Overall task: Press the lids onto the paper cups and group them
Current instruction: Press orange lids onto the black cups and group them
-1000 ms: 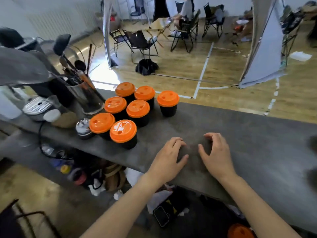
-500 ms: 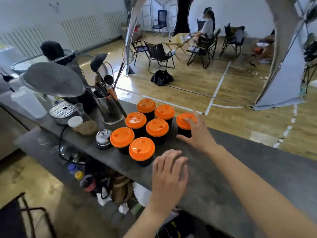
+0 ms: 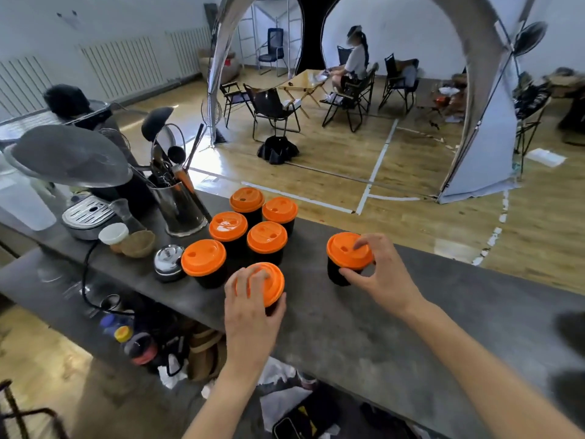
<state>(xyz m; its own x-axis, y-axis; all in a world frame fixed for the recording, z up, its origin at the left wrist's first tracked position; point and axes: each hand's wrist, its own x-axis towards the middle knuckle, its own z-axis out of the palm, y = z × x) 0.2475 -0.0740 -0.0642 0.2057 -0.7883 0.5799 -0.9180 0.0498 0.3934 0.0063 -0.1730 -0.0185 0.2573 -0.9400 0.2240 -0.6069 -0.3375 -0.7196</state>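
Observation:
Several black paper cups with orange lids stand on the grey counter [image 3: 316, 318]. Most form a cluster [image 3: 250, 228] at the left. My left hand [image 3: 253, 308] grips the nearest cup [image 3: 270, 282] of that cluster from above, fingers over its lid and thumb at its side. One cup [image 3: 343, 253] stands apart to the right. My right hand [image 3: 378, 274] holds it, fingertips on the lid's far rim and thumb against the black wall.
A metal utensil holder [image 3: 180, 204], a call bell [image 3: 167, 263], a small bowl [image 3: 137, 243] and a coffee machine tray [image 3: 88, 213] crowd the counter's left. The counter's far edge drops to a wooden floor. A seated person and folding chairs are far behind.
Both hands left the bare counter. My right hand reached the separate cup and now grips it. My left hand moved forward onto the nearest cup's lid.

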